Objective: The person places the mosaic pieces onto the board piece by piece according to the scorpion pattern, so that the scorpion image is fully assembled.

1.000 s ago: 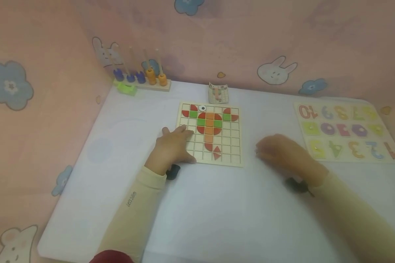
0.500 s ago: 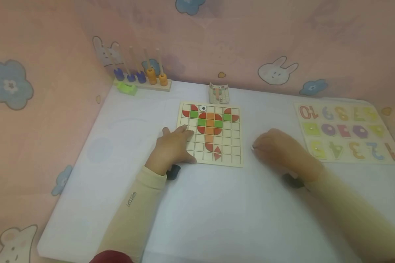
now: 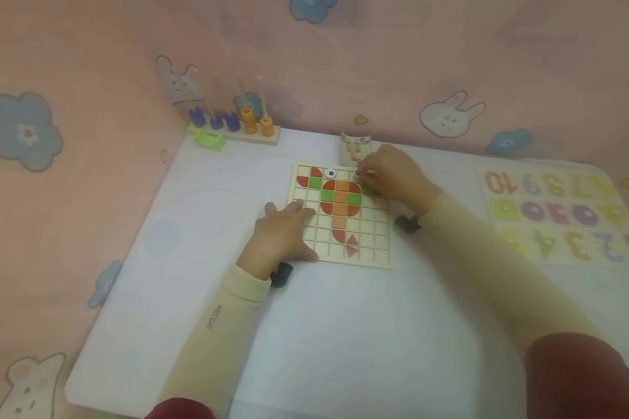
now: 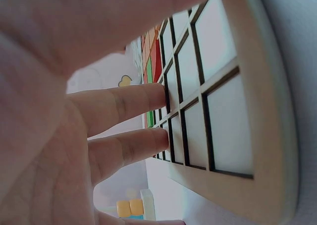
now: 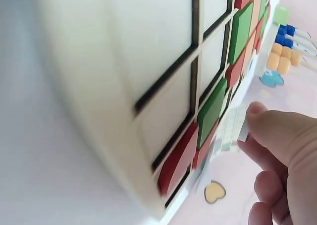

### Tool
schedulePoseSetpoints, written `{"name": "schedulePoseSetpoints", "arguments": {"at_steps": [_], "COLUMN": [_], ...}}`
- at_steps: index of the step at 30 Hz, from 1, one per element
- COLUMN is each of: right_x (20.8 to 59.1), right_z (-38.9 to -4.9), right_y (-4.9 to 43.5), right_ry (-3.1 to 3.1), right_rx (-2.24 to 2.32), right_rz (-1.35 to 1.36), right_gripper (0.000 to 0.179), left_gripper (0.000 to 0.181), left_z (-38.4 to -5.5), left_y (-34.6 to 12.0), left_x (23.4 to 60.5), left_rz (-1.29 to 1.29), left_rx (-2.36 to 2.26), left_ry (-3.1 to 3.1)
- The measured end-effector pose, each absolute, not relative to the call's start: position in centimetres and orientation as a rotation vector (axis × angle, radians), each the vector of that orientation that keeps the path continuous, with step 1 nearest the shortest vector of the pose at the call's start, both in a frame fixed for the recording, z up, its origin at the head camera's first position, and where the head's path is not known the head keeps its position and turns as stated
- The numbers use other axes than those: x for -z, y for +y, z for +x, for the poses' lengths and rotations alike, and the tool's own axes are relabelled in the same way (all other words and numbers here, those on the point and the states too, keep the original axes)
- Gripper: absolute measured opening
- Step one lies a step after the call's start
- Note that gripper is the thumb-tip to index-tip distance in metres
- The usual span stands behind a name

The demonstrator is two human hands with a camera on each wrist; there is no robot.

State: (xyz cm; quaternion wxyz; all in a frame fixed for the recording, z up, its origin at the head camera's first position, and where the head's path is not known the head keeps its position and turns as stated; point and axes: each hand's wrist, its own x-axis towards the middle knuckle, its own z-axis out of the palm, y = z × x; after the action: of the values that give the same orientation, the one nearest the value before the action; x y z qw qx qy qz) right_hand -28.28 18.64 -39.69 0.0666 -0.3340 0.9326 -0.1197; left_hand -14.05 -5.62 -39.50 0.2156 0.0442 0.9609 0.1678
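Observation:
A square wooden grid board (image 3: 367,238) lies on the table, with red, green and orange tiles and a round eye tile (image 3: 330,173) set in its cells. My left hand (image 3: 276,235) rests on the board's left side with fingers spread; in the left wrist view two fingertips touch the grid. Above the board's far right part, my right hand (image 3: 398,177) pinches a small white tile (image 5: 243,130) between thumb and finger. That hand hides the board's far right corner in the head view. The tile's face cannot be made out.
Behind the board stands a curled picture card (image 3: 352,149). At the back left are a peg abacus (image 3: 262,137) with blue and orange beads and a green block (image 3: 208,140). A number puzzle board (image 3: 555,215) lies on the right.
My right hand has moved left and away from me, from beside the board to over its far right part, carrying the small white tile. My left hand stays on the board.

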Motion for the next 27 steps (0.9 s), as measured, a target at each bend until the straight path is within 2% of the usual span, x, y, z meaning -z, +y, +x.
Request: {"name": "schedulePoseSetpoints", "arguments": {"at_steps": [12,18,27], "right_x": [40.4,39.9,39.5], "right_z": [-28.3,-27.8,-27.7], "right_y": [17.8,17.5,17.2], "right_ry": [2.814,2.738,2.763], "right_rx": [0.176,0.176,0.19], "right_rz": [-1.042,-0.867,-0.691], "right_gripper": [0.019,0.03,0.03], "left_gripper": [0.097,0.097,0.098], "left_z": [-13.9,-13.9,-14.3], "left_y": [-5.5,-5.6,-5.3], "left_x": [39.3,39.1,39.3], "left_rz": [0.161,0.159,0.173], "left_rx": [-0.441,-0.432,-0.446], "left_ry": [2.67,2.658,2.655]}}
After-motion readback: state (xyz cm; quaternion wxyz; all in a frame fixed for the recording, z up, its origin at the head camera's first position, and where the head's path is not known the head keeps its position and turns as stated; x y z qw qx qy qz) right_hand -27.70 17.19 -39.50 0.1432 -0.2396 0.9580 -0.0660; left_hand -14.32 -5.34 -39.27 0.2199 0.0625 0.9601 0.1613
